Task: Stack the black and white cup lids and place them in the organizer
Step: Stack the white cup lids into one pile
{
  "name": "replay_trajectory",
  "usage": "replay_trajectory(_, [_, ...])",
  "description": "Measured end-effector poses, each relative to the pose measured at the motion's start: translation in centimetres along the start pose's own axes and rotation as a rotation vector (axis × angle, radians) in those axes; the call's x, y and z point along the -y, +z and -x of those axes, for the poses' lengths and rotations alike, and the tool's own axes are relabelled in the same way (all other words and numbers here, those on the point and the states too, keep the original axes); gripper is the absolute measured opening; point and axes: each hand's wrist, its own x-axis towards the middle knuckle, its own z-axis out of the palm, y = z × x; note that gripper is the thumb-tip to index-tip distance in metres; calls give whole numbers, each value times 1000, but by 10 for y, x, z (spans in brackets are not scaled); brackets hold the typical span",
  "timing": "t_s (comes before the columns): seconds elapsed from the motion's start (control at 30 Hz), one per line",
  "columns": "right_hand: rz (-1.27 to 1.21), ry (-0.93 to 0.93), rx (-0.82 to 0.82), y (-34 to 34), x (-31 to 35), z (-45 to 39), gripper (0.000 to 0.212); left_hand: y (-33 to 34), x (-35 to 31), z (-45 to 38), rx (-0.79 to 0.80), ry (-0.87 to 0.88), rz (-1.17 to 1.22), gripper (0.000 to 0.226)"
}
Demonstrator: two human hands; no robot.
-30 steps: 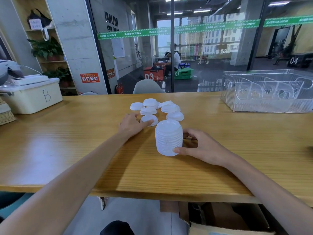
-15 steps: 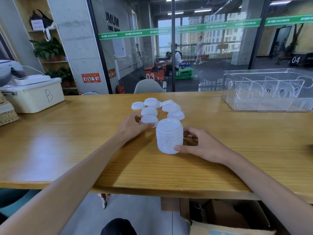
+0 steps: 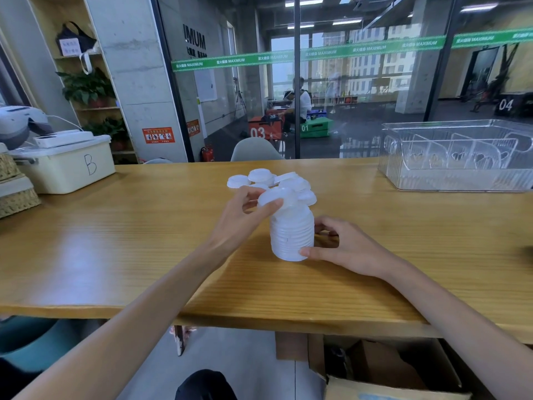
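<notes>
Fingers of your left hand [image 3: 245,210] are pinching a single white lid [image 3: 278,197], thumb under its near edge, and holding it tilted just above the stack [image 3: 292,235]. A second ago that hand was lying flat on the table against a loose lid; now it is raised with that lid off the wood, so one more piece is about to join the column. Behind it, the loose lids [image 3: 259,176] are still lying in a small cluster, touching and overlapping, so several rounds of this are probably remaining.

Moving right, the stack is standing upright on the table [image 3: 115,241], and your right hand [image 3: 343,246] is staying where it was, thumb and fingers curled round the base and steadying it. You are likely needing to level the tilted lid before pressing it down, or it may be seating crooked.

Far right, the clear organizer [image 3: 455,180] is sitting well apart from the stack, its compartments looking unfilled. No black lids are showing anywhere.
</notes>
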Motion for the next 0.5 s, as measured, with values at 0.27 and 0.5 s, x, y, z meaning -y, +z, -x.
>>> replay_trajectory(0.27, [17,0,-11,1,-2,0,70,12,-5,9,85,91,-35,40])
replay_trajectory(0.5, [13,-7,-11,1,-3,-1,72,15,4,10,93,122,-56,55])
